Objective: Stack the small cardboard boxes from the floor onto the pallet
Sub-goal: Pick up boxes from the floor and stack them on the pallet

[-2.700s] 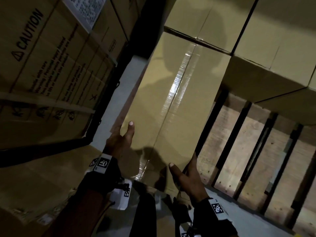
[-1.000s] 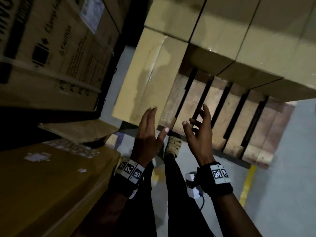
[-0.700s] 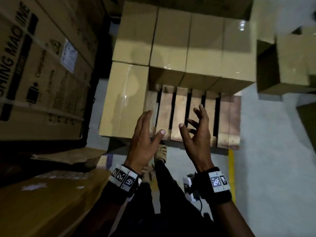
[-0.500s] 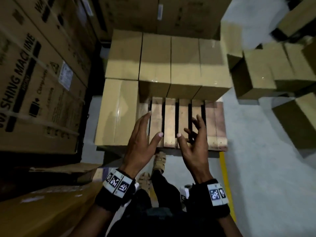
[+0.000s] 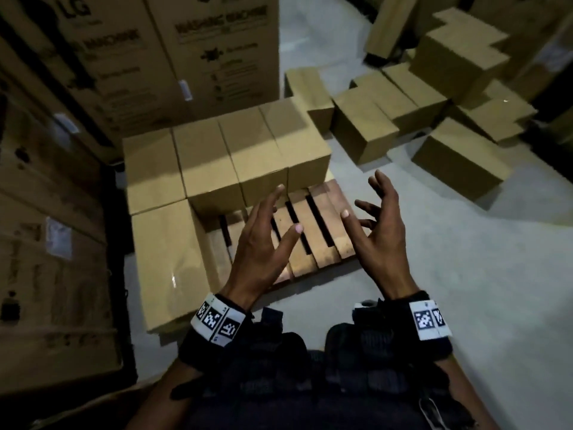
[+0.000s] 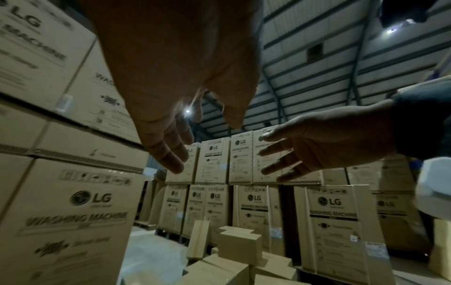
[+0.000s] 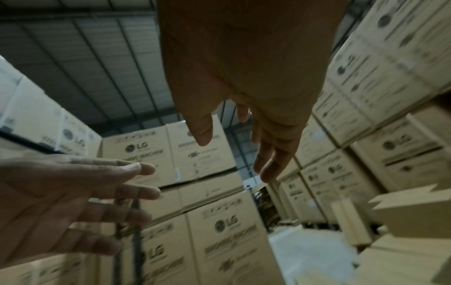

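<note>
My left hand and right hand hover spread, holding nothing. 5 boxes sit on the pallet; many floor boxes remain.

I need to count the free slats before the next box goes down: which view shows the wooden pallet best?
The head view: the pallet lies below both open hands, its bare slats visible in front of the boxes already stacked on it. Neither wrist view shows the pallet; they look up at washing-machine cartons and the roof.
</note>
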